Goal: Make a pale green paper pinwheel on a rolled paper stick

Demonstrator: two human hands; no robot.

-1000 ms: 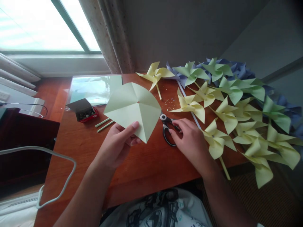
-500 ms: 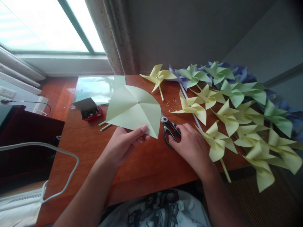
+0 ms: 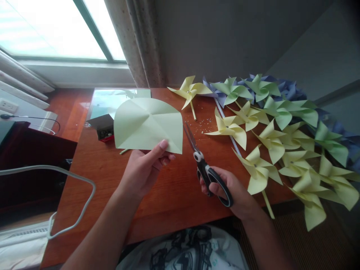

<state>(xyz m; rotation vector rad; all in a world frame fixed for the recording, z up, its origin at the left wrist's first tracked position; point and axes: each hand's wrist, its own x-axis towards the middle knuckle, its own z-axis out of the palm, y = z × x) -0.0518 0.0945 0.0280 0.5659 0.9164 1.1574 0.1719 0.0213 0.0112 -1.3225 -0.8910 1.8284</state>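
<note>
My left hand (image 3: 143, 170) pinches the lower edge of a pale green paper square (image 3: 147, 125) with crossing fold lines, held up over the wooden table (image 3: 174, 195). My right hand (image 3: 229, 193) grips black-handled scissors (image 3: 204, 167), fingers through the loops, with the blades slightly apart and pointing up and left toward the paper's right edge. The blades are close to the paper but apart from it.
Many finished paper pinwheels (image 3: 270, 127) in yellow, green and blue cover the table's right side. A small open red box (image 3: 104, 129) and thin green sticks (image 3: 123, 151) lie behind the paper. A stack of sheets (image 3: 112, 99) lies near the window. A white cable (image 3: 70, 176) loops at the left.
My right hand has lifted the scissors off the table and drawn them toward me, blades now pointing at the paper. My left hand has turned the paper square flatter and shifted it left.
</note>
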